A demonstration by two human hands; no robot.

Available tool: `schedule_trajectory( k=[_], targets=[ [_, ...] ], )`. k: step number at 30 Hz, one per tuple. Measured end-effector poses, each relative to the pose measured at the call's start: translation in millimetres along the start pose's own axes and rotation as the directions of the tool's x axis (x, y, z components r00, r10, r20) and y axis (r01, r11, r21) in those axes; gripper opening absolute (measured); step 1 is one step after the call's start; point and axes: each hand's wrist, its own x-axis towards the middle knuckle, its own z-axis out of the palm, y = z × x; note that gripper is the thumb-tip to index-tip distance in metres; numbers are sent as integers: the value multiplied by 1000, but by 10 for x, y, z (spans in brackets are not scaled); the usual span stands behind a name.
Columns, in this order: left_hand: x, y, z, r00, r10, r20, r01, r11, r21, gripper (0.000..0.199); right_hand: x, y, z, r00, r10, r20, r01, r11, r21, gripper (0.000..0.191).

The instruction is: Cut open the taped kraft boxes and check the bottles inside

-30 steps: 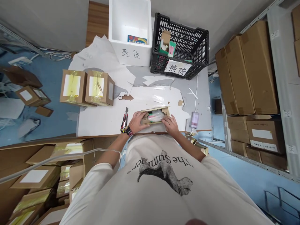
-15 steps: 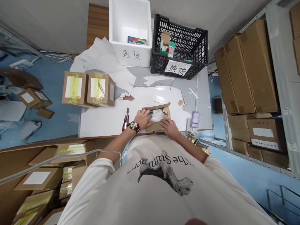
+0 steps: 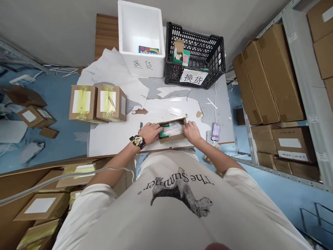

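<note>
An open cardboard box (image 3: 173,139) lies near the front edge of the white-covered table, with green-and-pink packs (image 3: 165,132) and clear plastic wrap (image 3: 176,128) inside. At its left end my left hand (image 3: 151,133), below a black and yellow watch, has its fingers closed on the box wall. My right hand (image 3: 191,132) grips the right end of the box, its fingers bent over the edge. Beside my left hand, a red and black cutter (image 3: 141,126) is mostly hidden.
Two taped boxes (image 3: 111,102) stand at the table's left. Behind are a white foam box (image 3: 148,62) and a black crate (image 3: 195,52). A phone (image 3: 215,131) lies at right. Shelves (image 3: 296,69) stand right; stacked cartons (image 3: 41,205) sit lower left.
Both hands have moved outward to the ends of the box, and its front flap no longer lies out flat. My left hand now covers most of the cutter. The camera view has shifted slightly.
</note>
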Motion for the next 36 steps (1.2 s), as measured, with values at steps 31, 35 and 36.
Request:
schedule_trajectory(
  k=[31, 35, 36],
  targets=[
    [-84, -50, 633, 972, -168, -167, 140, 976, -168, 50, 848, -484, 42, 972, 149, 182, -177, 973, 151, 42],
    [-84, -4, 668, 966, -185, -180, 147, 968, -204, 44, 942, -443, 43, 957, 148, 250, -199, 961, 193, 40],
    [-81, -6, 681, 966, -185, -182, 145, 967, -211, 45, 947, -412, 45, 958, 139, 251, -187, 966, 179, 40]
  ],
)
